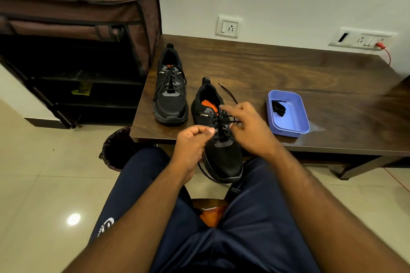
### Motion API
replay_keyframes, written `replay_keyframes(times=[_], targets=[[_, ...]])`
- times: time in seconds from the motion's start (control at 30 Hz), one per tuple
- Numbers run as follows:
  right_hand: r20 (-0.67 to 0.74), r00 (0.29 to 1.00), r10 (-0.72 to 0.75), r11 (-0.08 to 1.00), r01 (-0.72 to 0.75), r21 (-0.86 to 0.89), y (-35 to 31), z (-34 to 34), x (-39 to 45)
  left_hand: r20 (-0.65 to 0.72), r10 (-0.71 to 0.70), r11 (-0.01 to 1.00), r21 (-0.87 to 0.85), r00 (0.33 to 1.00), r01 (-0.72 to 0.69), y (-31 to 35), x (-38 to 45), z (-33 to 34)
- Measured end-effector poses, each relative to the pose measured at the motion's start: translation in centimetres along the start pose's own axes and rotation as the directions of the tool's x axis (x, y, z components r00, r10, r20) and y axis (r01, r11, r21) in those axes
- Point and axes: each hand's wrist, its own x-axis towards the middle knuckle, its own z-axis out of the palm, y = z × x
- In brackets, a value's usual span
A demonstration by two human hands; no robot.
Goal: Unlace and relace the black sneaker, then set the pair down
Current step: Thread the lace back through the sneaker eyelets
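Two black sneakers with orange insoles are on the dark wooden table (288, 73). The far one (169, 86) stands fully laced near the table's left edge. The near one (218, 137) sits at the front edge, toe overhanging toward me, its black lace (228, 93) partly threaded; one loose end trails onto the table behind it, another hangs below the toe. My left hand (192, 146) pinches the lace at the shoe's left eyelets. My right hand (248, 126) holds the lace on the right side, forefinger stretched over the tongue.
A lilac plastic tub (288, 113) holding a spare black lace stands on the table to the right. A brown fabric shoe rack (77, 40) is at the left, a dark bin (117, 148) beside the table below. Wall sockets with a red cable (385, 50) are behind.
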Motion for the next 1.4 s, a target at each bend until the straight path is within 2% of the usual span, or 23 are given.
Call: replay_keyframes(times=[0.07,0.1,0.17,0.23,0.27,0.3,0.33,0.37,0.4,0.43,0.47,0.53,0.6,0.67,0.73,0.8,0.9,0.97,1.07,1.13,1.23,1.33,1.4], targets=[[0.089,0.994,-0.061,0.993,0.052,0.104,-0.3,1.6,-0.3,0.035,0.037,0.999,0.012,0.999,-0.037,0.4,-0.2,0.0],[0.068,0.998,-0.009,0.980,-0.004,0.197,-0.1,1.9,-0.3,0.036,0.053,0.998,0.035,0.998,-0.054,0.5,-0.1,-0.3],[-0.060,0.979,0.195,0.904,-0.155,0.399,0.9,1.7,0.1,0.008,0.071,0.991,0.109,0.997,-0.071,0.6,0.4,-1.7],[-0.222,0.897,0.381,0.863,-0.259,0.435,2.9,0.5,0.5,-0.035,0.071,0.986,0.152,0.997,-0.065,0.3,0.9,-3.5],[-0.263,0.863,0.431,0.868,-0.317,0.383,3.8,-0.1,0.7,-0.059,0.068,0.986,0.159,0.996,-0.058,0.1,1.1,-4.3],[-0.259,0.857,0.446,0.885,-0.379,0.271,4.5,-0.7,0.8,-0.074,0.066,0.986,0.155,0.995,-0.054,0.0,1.2,-4.8],[-0.212,0.877,0.431,0.902,-0.422,0.089,4.9,-0.9,1.0,-0.081,0.066,0.986,0.155,0.995,-0.053,-0.2,1.2,-5.0],[-0.126,0.914,0.385,0.912,-0.398,-0.103,4.8,-0.9,1.0,-0.077,0.065,0.986,0.159,0.995,-0.052,-0.3,1.3,-4.9],[-0.052,0.949,0.310,0.921,-0.313,-0.231,4.6,-0.5,1.2,-0.063,0.063,0.983,0.173,0.996,-0.051,-0.4,1.3,-4.6],[0.000,0.978,0.209,0.944,-0.202,-0.261,3.7,0.1,1.3,-0.038,0.063,0.980,0.192,0.997,-0.055,-0.3,1.4,-4.1],[0.045,0.994,0.096,0.975,-0.085,-0.204,2.7,0.9,1.4,0.000,0.072,0.975,0.210,0.997,-0.070,-0.2,1.4,-3.5],[0.119,0.991,-0.062,0.995,0.052,0.090,0.8,2.8,1.2,0.080,0.108,0.972,0.202,0.991,-0.122,0.2,1.3,-2.6],[0.136,0.990,-0.030,0.902,-0.032,0.431,-0.3,3.7,0.6,0.085,0.157,0.969,0.180,0.984,-0.170,0.5,1.2,-2.5],[0.078,0.992,0.096,0.798,-0.123,0.590,-0.4,3.6,0.1,0.031,0.165,0.970,0.175,0.986,-0.167,0.5,1.2,-3.0],[0.055,0.984,0.168,0.760,-0.165,0.629,0.2,3.4,-0.3,0.044,0.148,0.980,0.127,0.988,-0.153,0.3,1.3,-3.5],[0.119,0.985,0.128,0.766,-0.174,0.619,0.0,3.3,-0.4,0.102,0.133,0.982,0.123,0.986,-0.145,0.1,1.3,-3.3],[0.255,0.967,0.025,0.750,-0.187,0.634,-0.7,3.5,-0.4,0.171,0.158,0.944,0.263,0.973,-0.199,0.0,1.6,-2.2],[0.176,0.983,0.052,0.740,-0.156,0.654,-1.0,3.4,-0.1,0.176,0.182,0.918,0.321,0.967,-0.231,0.2,2.1,-1.5],[-0.003,0.969,0.249,0.683,-0.173,0.710,-0.2,3.1,1.1,0.073,0.255,0.889,0.374,0.964,-0.264,0.8,3.8,-1.2],[-0.122,0.939,0.322,0.740,-0.169,0.651,0.7,2.5,2.8,-0.010,0.284,0.860,0.446,0.959,-0.250,1.1,5.6,-1.0],[-0.205,0.948,0.244,0.914,-0.155,0.375,1.5,1.5,5.6,-0.065,0.201,0.881,0.448,0.977,-0.152,0.5,7.8,-0.7],[-0.163,0.977,0.140,0.989,-0.129,0.074,1.4,1.0,7.9,-0.137,0.243,0.892,0.420,0.960,-0.165,-0.9,8.4,-0.4],[-0.091,0.993,0.080,0.996,-0.082,-0.024,1.4,1.3,9.0,-0.162,0.265,0.898,0.401,0.951,-0.182,-1.5,8.3,-0.2]])
